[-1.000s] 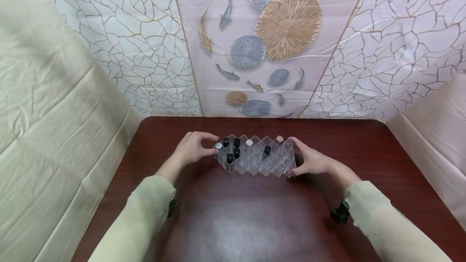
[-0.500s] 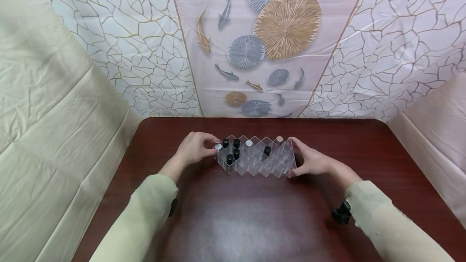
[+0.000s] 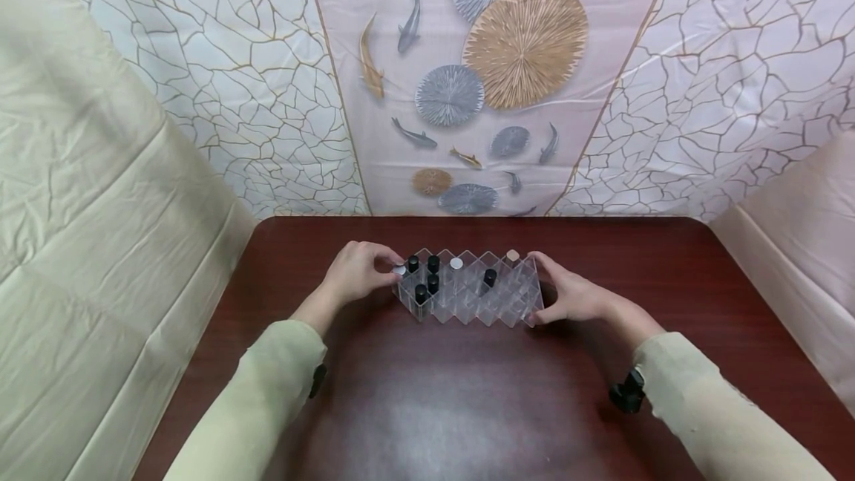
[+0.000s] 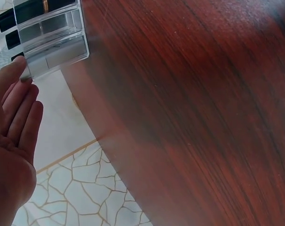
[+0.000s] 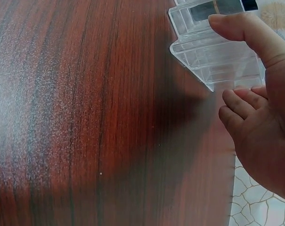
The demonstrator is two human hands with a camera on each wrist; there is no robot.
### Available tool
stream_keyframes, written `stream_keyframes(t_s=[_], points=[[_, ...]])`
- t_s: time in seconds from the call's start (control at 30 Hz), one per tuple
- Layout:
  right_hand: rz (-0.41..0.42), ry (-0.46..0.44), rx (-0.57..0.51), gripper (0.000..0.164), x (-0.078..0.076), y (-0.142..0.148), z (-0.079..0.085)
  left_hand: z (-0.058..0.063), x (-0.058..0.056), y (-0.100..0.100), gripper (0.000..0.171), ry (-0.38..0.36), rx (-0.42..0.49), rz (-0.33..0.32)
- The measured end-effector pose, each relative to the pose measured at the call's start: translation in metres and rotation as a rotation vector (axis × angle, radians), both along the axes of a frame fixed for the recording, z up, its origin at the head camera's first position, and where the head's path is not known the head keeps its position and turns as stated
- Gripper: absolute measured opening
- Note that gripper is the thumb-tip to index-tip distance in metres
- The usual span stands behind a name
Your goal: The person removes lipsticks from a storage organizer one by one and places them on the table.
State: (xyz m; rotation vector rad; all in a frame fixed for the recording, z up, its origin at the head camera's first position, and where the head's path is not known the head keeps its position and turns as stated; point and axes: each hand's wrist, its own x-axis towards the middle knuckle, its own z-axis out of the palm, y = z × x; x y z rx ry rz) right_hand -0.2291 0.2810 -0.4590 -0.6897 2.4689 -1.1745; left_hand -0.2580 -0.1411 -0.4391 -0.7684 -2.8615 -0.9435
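A clear lipstick holder (image 3: 467, 309) with zigzag edges stands near the table's far side. Several black-capped lipstick tubes (image 3: 421, 293) sit in its slots, mostly toward the left. At its left end my left hand (image 3: 354, 273) pinches a silver-topped lipstick tube (image 3: 398, 270) by its cap, the tube standing in its slot. The thumb (image 4: 13, 69) partly covers this cap in the left wrist view. My right hand (image 3: 574, 295) grips the holder's right end, thumb (image 5: 227, 24) on the near side and fingers at the far corner.
A white-topped tube (image 3: 456, 263) and a tan-topped tube (image 3: 512, 255) stand in the back row. Dark red wooden table (image 3: 427, 392) lies beneath. A patterned cloth (image 3: 280, 95) hangs just behind its far edge, with pale cloth walls at both sides.
My left thumb and forefinger have drawn slightly closer around the silver-topped cap. The right hand and the holder stay in place; the head view has shifted a little.
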Motion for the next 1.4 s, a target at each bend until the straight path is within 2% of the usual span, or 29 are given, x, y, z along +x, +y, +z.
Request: stream_keyframes(t_s=[0.33,0.5,0.57,0.67,0.77,0.83,1.07,1.2,1.4], points=[[-0.006,0.031,0.002,0.105,0.001,-0.001,0.000,0.010,-0.001,0.000,0.020,0.023,-0.018,-0.014],[0.015,0.085,0.004,0.103,-0.002,0.002,-0.006,0.021,-0.002,0.000,0.021,0.050,-0.023,-0.036],[0.057,0.126,-0.038,0.100,-0.007,0.007,-0.014,0.027,-0.002,-0.001,0.021,0.063,-0.025,-0.043],[0.069,0.152,-0.047,0.098,-0.007,0.009,-0.015,0.035,-0.002,-0.001,0.020,0.070,-0.026,-0.044],[0.040,0.121,-0.035,0.100,-0.006,0.008,-0.013,0.043,-0.003,-0.001,0.020,0.076,-0.023,-0.045],[-0.009,0.080,0.009,0.101,-0.002,0.003,-0.005,0.049,-0.004,-0.001,0.020,0.077,-0.020,-0.047],[-0.008,0.082,-0.001,0.103,0.001,-0.002,0.000,0.068,0.001,-0.002,0.022,0.080,-0.039,-0.049],[-0.007,0.080,-0.001,0.101,0.000,-0.001,-0.003,0.073,0.005,-0.005,0.022,0.097,-0.048,-0.039],[-0.001,0.068,-0.002,0.101,-0.001,-0.001,-0.004,0.067,0.014,-0.011,0.021,0.106,-0.044,-0.052]])
